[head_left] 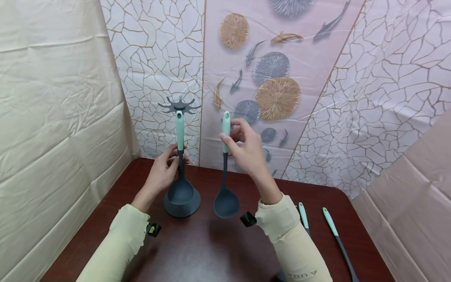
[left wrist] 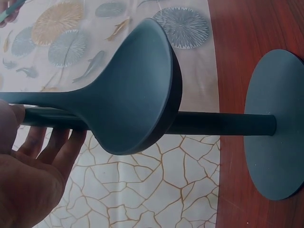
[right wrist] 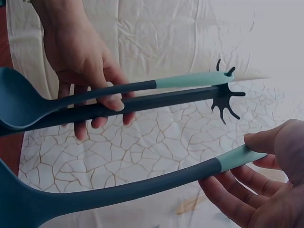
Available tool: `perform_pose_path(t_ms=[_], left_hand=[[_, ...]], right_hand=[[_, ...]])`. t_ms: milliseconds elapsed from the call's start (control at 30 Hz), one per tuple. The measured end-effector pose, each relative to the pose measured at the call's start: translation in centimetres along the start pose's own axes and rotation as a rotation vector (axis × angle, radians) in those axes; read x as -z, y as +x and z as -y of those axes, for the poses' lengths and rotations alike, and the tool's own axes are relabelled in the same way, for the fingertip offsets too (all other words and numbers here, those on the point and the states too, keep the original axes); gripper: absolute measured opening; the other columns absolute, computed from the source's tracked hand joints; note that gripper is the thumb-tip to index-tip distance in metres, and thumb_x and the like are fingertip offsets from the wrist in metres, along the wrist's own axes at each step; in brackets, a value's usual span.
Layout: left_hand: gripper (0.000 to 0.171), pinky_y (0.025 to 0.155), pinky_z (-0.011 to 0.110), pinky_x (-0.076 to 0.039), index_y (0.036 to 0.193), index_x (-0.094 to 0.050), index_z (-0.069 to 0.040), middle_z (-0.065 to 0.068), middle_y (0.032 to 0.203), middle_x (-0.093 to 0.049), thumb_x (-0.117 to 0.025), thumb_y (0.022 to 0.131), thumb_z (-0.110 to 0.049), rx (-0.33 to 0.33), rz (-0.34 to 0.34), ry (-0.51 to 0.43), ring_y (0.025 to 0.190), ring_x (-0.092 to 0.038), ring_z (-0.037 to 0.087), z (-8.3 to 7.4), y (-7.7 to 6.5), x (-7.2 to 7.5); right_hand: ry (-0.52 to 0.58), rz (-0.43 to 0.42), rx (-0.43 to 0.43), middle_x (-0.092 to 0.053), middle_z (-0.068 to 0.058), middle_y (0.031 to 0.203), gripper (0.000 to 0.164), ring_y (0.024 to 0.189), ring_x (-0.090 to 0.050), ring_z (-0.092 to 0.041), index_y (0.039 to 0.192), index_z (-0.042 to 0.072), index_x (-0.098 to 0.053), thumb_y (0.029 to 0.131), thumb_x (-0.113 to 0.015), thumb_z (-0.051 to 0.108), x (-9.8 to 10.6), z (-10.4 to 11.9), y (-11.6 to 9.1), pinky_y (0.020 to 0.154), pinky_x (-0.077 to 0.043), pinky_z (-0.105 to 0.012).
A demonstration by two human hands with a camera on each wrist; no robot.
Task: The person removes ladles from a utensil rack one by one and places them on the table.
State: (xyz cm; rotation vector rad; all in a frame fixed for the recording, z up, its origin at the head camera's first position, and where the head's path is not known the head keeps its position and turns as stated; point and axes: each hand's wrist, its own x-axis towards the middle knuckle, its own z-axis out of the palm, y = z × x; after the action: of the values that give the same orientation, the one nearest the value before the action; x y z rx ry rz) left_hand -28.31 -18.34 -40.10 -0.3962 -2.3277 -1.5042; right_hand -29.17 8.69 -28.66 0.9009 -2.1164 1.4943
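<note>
Dark red table (head_left: pixel 190 258), patterned cloth (head_left: pixel 158 51) behind. Ladle (head_left: pixel 224 168) pinched by handle (head_left: pixel 226 126) in right hand (head_left: pixel 248 147) — long axis upright, bowl (head_left: pixel 226 204) down, held apart from stand (head_left: pixel 182 210), on stand's right. Post (left wrist: pixel 223 123) gripped by left hand (head_left: pixel 163 170), placed nearer; second ladle (head_left: pixel 180 191) hung from hooks (right wrist: pixel 222 98).

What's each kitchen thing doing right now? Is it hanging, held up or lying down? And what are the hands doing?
Stand, upright on the table
Hung ladle, hooked on the stand by its handle
Held ladle, off the table, bowl down
Left hand, gripping the stand's pole
Right hand, holding a ladle's handle
Inner utensil, lying down, partly behind the right sleeve
Outer utensil, lying down
</note>
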Motion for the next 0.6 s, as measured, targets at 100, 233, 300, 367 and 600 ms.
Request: perform_pose_path(t_ms=[100,233,300,367,600], left_hand=[[0.036,0.061,0.041,-0.052,0.149,-0.054,-0.025,0.004,0.116,-0.073,-0.050,0.114,-0.020,-0.003,0.001,0.003,0.071,-0.062,0.035,0.0,0.0,0.0],[0.035,0.063,0.043,-0.052,0.148,-0.055,-0.025,0.004,0.116,-0.073,-0.050,0.114,-0.019,-0.009,0.000,0.007,0.073,-0.063,0.032,0.0,0.0,0.0],[0.035,0.064,0.043,-0.052,0.148,-0.055,-0.025,0.004,0.116,-0.073,-0.051,0.114,-0.019,-0.011,-0.001,0.010,0.076,-0.064,0.031,0.0,0.1,0.0],[0.035,0.065,0.043,-0.052,0.148,-0.055,-0.024,0.005,0.116,-0.073,-0.051,0.114,-0.019,-0.012,-0.003,0.012,0.076,-0.065,0.031,0.0,0.1,0.1],[0.035,0.063,0.042,-0.053,0.148,-0.055,-0.025,0.005,0.115,-0.073,-0.050,0.114,-0.018,-0.003,-0.003,0.002,0.076,-0.064,0.039,0.1,0.1,0.1]], right_hand=[[0.000,0.000,-0.021,-0.067,-0.011,0.092,0.031,0.073,-0.069,-0.025,0.130,0.013,-0.064,0.102,-0.075,0.020,0.5,-0.3,-0.3,0.058,-0.061,-0.040],[0.010,-0.005,-0.060,-0.066,-0.012,0.093,0.032,0.075,-0.070,-0.026,0.129,0.012,-0.063,0.101,-0.075,0.020,1.2,-0.6,-0.8,0.059,-0.061,-0.040],[0.017,-0.009,-0.077,-0.066,-0.013,0.094,0.032,0.077,-0.070,-0.027,0.130,0.012,-0.063,0.101,-0.075,0.019,1.5,-0.8,-1.1,0.059,-0.062,-0.041],[0.019,-0.012,-0.094,-0.066,-0.014,0.094,0.032,0.079,-0.071,-0.027,0.130,0.011,-0.063,0.101,-0.075,0.019,1.7,-1.0,-1.4,0.059,-0.062,-0.040],[0.030,-0.021,-0.115,-0.066,-0.014,0.094,0.032,0.078,-0.071,-0.029,0.129,0.011,-0.063,0.101,-0.076,0.021,2.0,-1.9,-1.9,0.059,-0.062,-0.048]])
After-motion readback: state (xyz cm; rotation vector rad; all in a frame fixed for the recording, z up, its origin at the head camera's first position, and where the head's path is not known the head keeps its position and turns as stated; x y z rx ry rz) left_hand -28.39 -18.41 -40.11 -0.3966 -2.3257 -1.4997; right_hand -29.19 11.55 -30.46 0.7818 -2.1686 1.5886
